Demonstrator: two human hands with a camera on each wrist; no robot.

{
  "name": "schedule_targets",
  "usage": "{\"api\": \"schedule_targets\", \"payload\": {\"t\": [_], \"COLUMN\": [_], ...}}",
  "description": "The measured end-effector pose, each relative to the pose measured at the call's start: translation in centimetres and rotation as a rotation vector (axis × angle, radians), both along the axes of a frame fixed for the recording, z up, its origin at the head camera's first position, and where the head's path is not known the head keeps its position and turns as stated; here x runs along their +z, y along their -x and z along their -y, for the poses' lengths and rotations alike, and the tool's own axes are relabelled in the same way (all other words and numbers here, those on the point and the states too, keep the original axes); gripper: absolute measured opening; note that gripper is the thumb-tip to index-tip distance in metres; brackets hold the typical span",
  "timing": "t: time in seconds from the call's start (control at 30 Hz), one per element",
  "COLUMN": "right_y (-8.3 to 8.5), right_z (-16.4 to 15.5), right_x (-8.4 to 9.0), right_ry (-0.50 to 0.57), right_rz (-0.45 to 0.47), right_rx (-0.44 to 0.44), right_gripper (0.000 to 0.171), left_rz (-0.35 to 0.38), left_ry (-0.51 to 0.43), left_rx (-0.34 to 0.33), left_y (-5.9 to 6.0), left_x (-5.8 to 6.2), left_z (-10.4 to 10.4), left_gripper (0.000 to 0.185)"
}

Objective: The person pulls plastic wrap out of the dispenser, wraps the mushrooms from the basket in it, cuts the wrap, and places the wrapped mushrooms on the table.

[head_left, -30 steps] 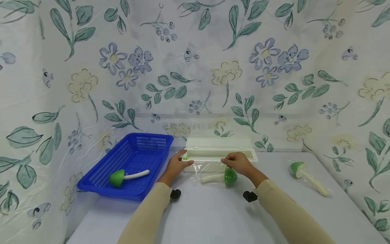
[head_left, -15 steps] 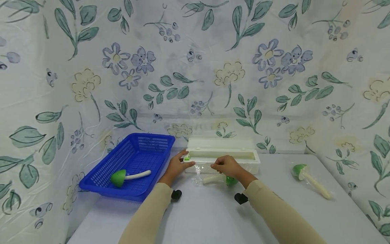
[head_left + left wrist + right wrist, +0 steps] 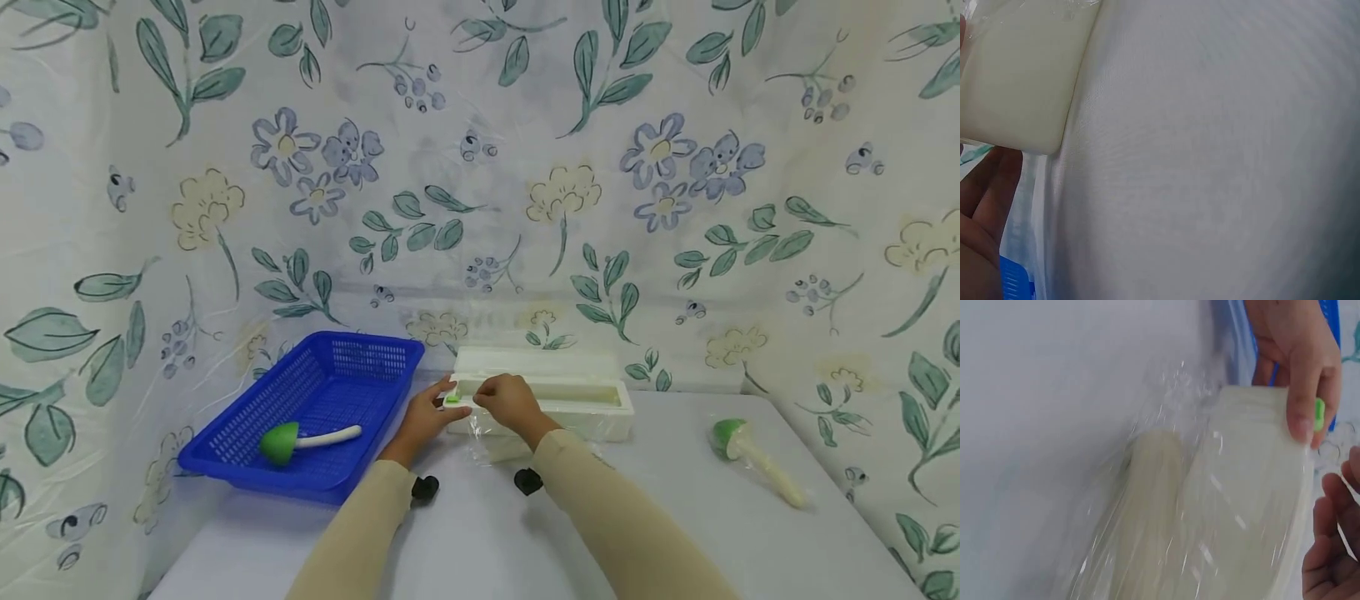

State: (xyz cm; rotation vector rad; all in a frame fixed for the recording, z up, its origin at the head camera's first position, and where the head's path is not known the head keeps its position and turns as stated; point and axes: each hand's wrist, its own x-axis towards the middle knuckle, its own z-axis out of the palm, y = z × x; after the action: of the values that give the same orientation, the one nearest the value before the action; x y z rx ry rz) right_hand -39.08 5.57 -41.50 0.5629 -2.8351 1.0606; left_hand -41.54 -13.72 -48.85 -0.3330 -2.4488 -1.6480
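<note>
Left hand (image 3: 422,417) fingers hold dispenser (image 3: 555,400); film (image 3: 1166,506) clear only right wrist.

We see a cream-white box (image 3: 547,392) by our beige sleeves (image 3: 600,508), a bright blue basket (image 3: 247,433) on the left holding a green-capped, white-stemmed mushroom (image 3: 300,439) — another (image 3: 750,454) lies far right — and a pale backdrop (image 3: 480,167) printed with teal leaves and lilac flowers.
</note>
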Motion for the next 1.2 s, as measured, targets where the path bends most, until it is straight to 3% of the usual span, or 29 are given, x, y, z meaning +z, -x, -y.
{"api": "schedule_targets", "payload": {"t": [0.23, 0.43, 0.6, 0.87, 1.2], "right_y": [0.6, 1.4, 1.5, 1.9, 2.2], "right_z": [3.5, 4.7, 5.0, 4.6, 3.7], "right_x": [0.1, 0.0, -0.1, 0.0, -0.7], "right_ry": [-0.16, -0.499, -0.692, -0.754, -0.812], "right_rz": [-0.052, -0.301, -0.45, -0.506, -0.653], "right_rx": [-0.008, 0.053, 0.142, 0.306, 0.345], "right_gripper": [0.018, 0.028, 0.02, 0.03, 0.028], "left_rz": [0.009, 0.012, 0.008, -0.015, 0.006], "left_ry": [-0.034, -0.013, 0.008, -0.073, -0.029], "left_rx": [-0.003, 0.023, 0.014, -0.032, 0.002], "left_y": [0.2, 0.5, 0.3, 0.5, 0.3], "left_x": [0.0, 0.0, -0.1, -0.4, -0.2], "left_z": [0.3, 0.2, 0.3, 0.4, 0.3], "left_gripper": [0.065, 0.071, 0.067, 0.071, 0.061]}}
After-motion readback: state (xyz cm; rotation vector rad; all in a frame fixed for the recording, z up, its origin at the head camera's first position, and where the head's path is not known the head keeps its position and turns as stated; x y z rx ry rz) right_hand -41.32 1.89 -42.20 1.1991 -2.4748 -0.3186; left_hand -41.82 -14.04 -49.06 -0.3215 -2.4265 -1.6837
